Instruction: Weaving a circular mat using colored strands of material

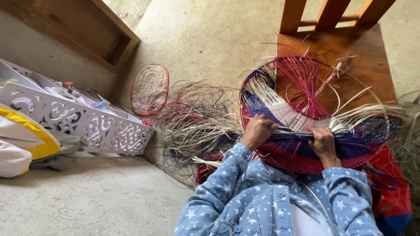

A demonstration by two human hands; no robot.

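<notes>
A half-woven basket of red, blue and white strands rests against a wooden chair seat, with loose pink and pale strands fanning upward. My left hand grips the basket's rim on the left side. My right hand pinches a bundle of pale strands at the rim on the right. Both arms wear blue sleeves with white stars.
A pile of loose straw and dark strands lies on the concrete floor. A flat oval woven mat with a red edge leans nearby. A white cut-out rack holds small items at left. A wooden frame stands behind.
</notes>
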